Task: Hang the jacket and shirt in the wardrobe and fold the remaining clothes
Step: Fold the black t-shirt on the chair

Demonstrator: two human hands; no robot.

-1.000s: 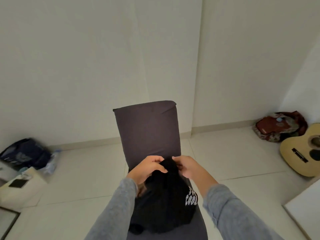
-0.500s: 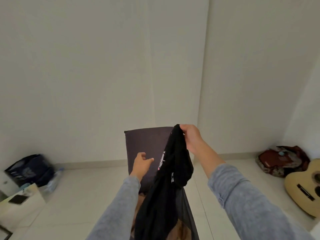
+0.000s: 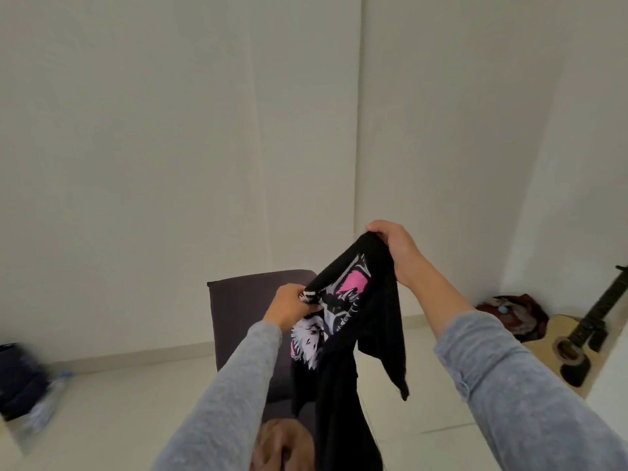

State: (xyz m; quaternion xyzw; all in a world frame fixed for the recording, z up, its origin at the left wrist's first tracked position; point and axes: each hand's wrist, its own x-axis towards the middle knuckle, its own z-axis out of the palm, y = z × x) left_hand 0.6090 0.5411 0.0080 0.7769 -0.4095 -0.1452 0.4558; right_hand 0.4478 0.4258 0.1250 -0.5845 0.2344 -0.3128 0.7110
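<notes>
A black T-shirt (image 3: 373,321) with a pink and white print hangs in the air in front of me. My right hand (image 3: 396,248) grips its top edge, raised high. Lower and to the left, my left hand (image 3: 292,305) pinches another part of the same edge near the print. The rest of the shirt droops down between my grey sleeves. A tan piece of clothing (image 3: 282,447) lies on the dark mattress (image 3: 244,307) below, partly hidden by my left arm.
The dark mattress lies on the pale tiled floor, its far end propped up against the white wall. A guitar (image 3: 577,345) and a red patterned bag (image 3: 513,314) sit at the right. A dark blue bag (image 3: 17,379) and a plastic bottle (image 3: 44,406) are at the left.
My right hand has lifted the black shirt off the mattress and carried it up and right. My left hand let go briefly and now pinches the shirt's edge again, spreading it.
</notes>
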